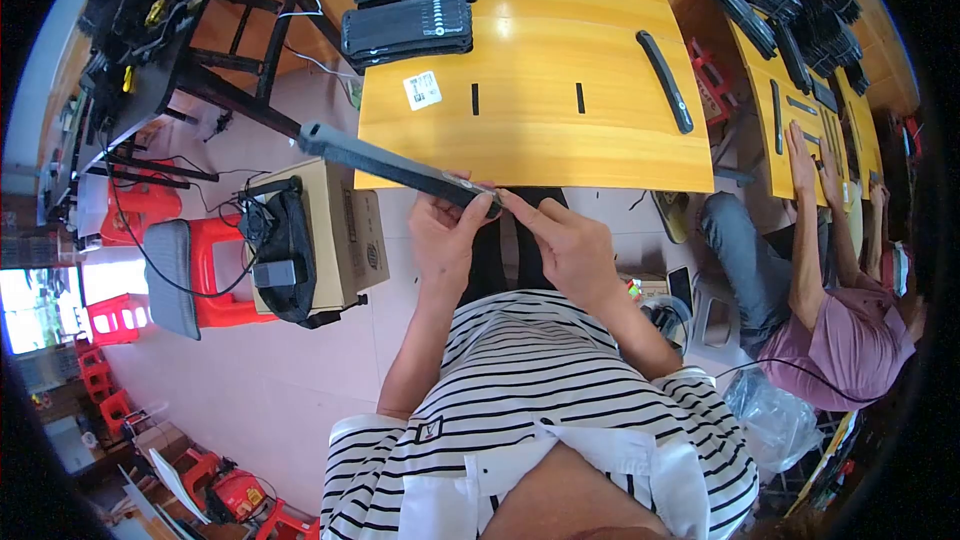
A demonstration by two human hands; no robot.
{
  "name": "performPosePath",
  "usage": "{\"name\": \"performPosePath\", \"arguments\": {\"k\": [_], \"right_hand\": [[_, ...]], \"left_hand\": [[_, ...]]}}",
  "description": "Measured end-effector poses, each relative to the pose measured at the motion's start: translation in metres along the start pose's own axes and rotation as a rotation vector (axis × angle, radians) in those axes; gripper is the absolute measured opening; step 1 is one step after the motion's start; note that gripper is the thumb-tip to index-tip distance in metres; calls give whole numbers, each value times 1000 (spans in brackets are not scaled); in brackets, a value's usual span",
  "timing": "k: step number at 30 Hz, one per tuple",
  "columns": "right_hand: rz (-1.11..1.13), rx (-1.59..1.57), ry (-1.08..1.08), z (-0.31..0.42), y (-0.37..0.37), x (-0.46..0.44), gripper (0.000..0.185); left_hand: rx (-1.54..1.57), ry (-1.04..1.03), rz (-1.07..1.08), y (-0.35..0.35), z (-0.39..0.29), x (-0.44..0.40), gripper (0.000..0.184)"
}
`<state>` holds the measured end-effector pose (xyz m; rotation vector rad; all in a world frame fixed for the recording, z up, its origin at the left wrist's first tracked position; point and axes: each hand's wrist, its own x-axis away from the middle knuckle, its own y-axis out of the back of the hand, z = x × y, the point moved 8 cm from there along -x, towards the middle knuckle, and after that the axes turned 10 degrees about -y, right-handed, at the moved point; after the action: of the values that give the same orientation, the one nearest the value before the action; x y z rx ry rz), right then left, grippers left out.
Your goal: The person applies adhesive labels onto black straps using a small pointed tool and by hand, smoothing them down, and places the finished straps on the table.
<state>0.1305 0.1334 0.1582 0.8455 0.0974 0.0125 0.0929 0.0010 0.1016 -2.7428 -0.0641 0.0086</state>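
Observation:
My left hand (pixel 443 245) is closed around the near end of a long black padded strap (pixel 375 160). The strap slants up to the left, over the front edge of the yellow table (pixel 600 155). At the strap's near end, my right hand (pixel 578 250) pinches the tip between thumb and fingers; exactly what is under those fingertips is hidden. A similar black strap (pixel 665 80) lies on the right side of the tabletop. Two short black strips, a left one (pixel 475 99) and a right one (pixel 579 98), show on the wood.
Stacked black straps (pixel 408 28) stand at the table's back left, beside a white label (pixel 422 90). A cardboard box (pixel 330 240) and a red stool (pixel 225 270) are on the floor to the left. To the right, another person (pixel 830 340) works at a second table.

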Motion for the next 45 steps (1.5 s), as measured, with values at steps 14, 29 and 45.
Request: {"name": "performPosePath", "arguments": {"k": [14, 29, 45], "right_hand": [[-13, -525, -175, -30, -29, -1, 47], [65, -557, -64, -27, -20, -11, 44], [65, -252, 320, 7, -2, -4, 43]], "left_hand": [[-260, -307, -2, -4, -9, 11, 29], [-112, -135, 94, 5, -13, 2, 29], [437, 494, 378, 3, 12, 5, 28]]}}
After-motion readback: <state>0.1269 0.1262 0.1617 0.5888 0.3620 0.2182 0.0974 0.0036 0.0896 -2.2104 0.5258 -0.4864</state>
